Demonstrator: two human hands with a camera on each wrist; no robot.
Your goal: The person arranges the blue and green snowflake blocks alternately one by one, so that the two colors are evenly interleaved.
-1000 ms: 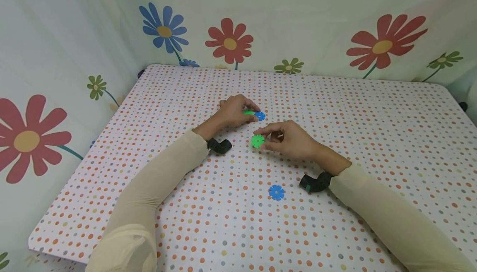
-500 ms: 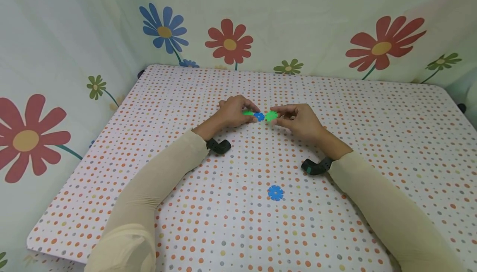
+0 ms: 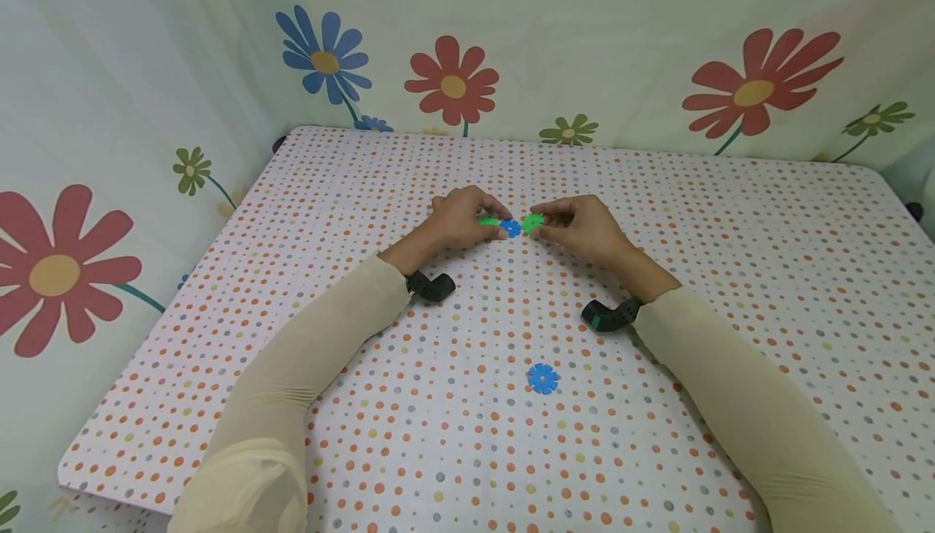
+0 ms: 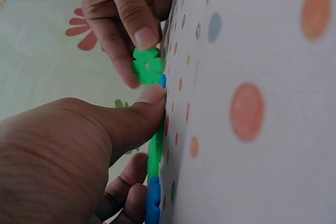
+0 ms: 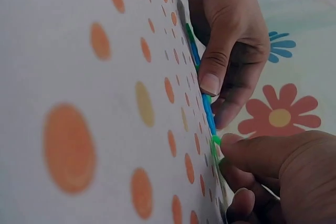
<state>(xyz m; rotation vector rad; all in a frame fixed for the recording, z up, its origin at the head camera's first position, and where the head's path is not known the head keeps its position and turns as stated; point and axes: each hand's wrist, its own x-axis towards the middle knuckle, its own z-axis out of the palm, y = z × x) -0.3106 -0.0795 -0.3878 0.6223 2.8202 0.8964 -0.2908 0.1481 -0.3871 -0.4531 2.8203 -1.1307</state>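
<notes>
My left hand [image 3: 460,218] pinches a blue notched disc [image 3: 510,228] between thumb and fingers, low over the table. Behind that disc runs a row of linked green and blue notched discs, partly hidden by the hand; a green one [image 4: 155,153] and a blue one [image 4: 153,200] show in the left wrist view. My right hand [image 3: 590,229] pinches a green notched disc [image 3: 532,223] by its far edge. This disc stands tilted on edge, its rim right at the blue disc's rim, as the left wrist view shows too [image 4: 147,66].
A loose blue notched disc [image 3: 543,379] lies flat on the dotted tablecloth [image 3: 409,452], nearer the front. Each wrist wears a black camera mount, the left one [image 3: 433,286] and the right one [image 3: 610,316]. A flowered curtain [image 3: 613,38] hangs behind the table.
The right hand has carried the green disc away from the front and up to the blue disc's right rim, then tilted it. The left hand and the loose blue disc have stayed put.
</notes>
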